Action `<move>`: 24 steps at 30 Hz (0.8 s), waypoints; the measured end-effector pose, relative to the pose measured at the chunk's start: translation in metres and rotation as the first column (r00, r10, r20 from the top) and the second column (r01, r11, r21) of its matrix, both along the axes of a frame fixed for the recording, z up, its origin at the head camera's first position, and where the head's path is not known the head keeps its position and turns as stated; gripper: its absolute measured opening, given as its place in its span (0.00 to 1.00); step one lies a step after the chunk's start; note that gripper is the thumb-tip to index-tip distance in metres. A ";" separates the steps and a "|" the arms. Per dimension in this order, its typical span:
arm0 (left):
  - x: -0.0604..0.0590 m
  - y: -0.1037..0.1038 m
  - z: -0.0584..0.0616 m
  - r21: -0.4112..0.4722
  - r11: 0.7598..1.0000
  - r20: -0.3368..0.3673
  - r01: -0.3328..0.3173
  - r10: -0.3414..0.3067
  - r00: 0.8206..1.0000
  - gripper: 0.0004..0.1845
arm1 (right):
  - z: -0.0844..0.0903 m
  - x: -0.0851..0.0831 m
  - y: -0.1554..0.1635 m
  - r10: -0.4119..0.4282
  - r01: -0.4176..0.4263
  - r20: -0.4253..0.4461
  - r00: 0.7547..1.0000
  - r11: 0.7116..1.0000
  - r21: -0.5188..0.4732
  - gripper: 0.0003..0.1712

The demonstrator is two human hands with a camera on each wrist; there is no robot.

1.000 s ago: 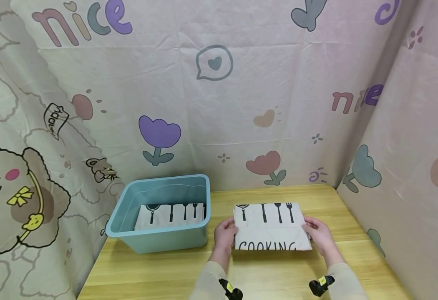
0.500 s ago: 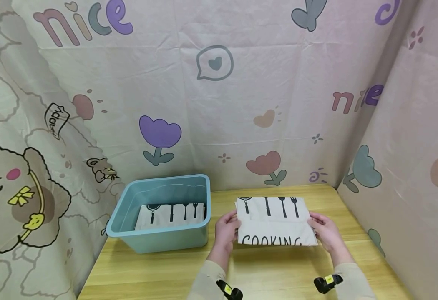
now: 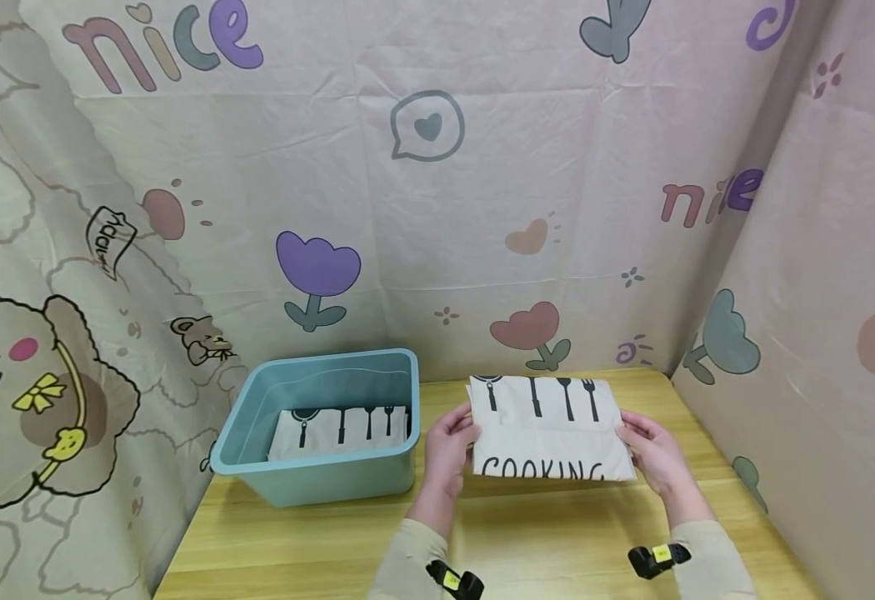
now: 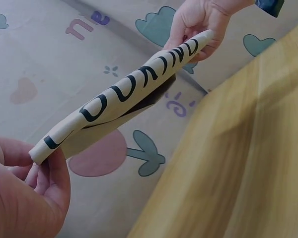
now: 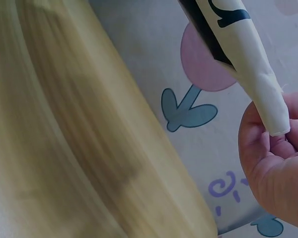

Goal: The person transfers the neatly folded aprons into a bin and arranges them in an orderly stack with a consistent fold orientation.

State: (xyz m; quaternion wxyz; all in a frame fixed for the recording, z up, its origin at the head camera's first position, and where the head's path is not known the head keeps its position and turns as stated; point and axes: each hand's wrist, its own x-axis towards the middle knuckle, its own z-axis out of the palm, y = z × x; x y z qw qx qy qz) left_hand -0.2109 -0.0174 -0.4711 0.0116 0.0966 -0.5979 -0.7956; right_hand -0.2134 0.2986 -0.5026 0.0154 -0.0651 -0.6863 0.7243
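A folded cream cloth [image 3: 550, 442] with black kitchen utensils and the word COOKING printed on it is held above the table between both hands. My left hand [image 3: 448, 450] pinches its left edge, thumb on top and fingers beneath. At the opposite edge, my right hand [image 3: 657, 454] pinches it the same way. The left wrist view shows the folded cloth [image 4: 124, 96] edge-on, its layers parted a little underneath. In the right wrist view, the cloth's corner [image 5: 270, 106] sits between the thumb and curled fingers of the right hand [image 5: 278, 168].
On the left of the wooden table [image 3: 317, 550] stands a blue-green plastic bin [image 3: 332, 483]. Inside it lies another folded cloth [image 3: 332, 433] with the same utensil print. A patterned curtain [image 3: 430, 217] hangs behind the table and along both sides.
Both hands have lifted the folded cloth off the tabletop, carrying it up and slightly away from the body. The bin and the cloth inside it have not moved.
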 end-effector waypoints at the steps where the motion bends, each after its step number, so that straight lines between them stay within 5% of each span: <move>1: 0.001 -0.001 0.002 0.002 1.000 -0.005 -0.002 0.002 1.000 0.23 | 0.001 0.000 -0.001 0.001 -0.001 -0.004 1.000 1.000 -0.006 0.14; 24: 0.005 -0.034 0.023 -0.031 0.999 -0.065 -0.042 0.040 0.997 0.24 | 0.027 -0.002 -0.032 0.012 -0.021 -0.071 0.997 0.992 -0.127 0.14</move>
